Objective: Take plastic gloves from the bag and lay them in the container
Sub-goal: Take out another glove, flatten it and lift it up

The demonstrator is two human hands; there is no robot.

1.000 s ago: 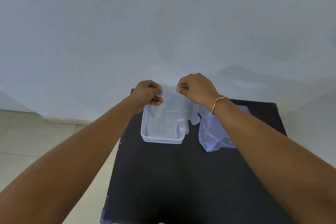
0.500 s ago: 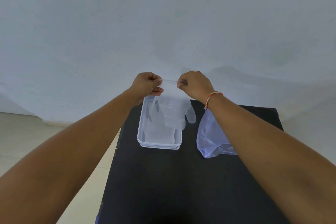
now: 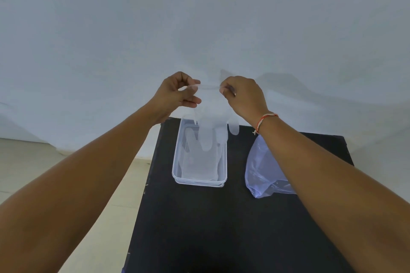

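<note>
A clear plastic glove [image 3: 210, 126] hangs fingers-down above the far end of a clear rectangular container [image 3: 199, 180]. My left hand [image 3: 177, 93] pinches the left corner of its cuff and my right hand [image 3: 243, 95] pinches the right corner, stretching the cuff between them. The glove's thumb dangles past the container's right wall. More clear plastic lies inside the container. A bluish translucent bag [image 3: 264, 168] lies on the black table to the right of the container, partly hidden by my right forearm.
The black table [image 3: 199, 224] has its left edge just left of the container, with pale tiled floor [image 3: 28, 162] beyond. A plain white wall [image 3: 199, 17] rises directly behind the table.
Both hands have lifted the glove higher, so it now hangs almost fully above the container. The container and bag have not moved on the table.
</note>
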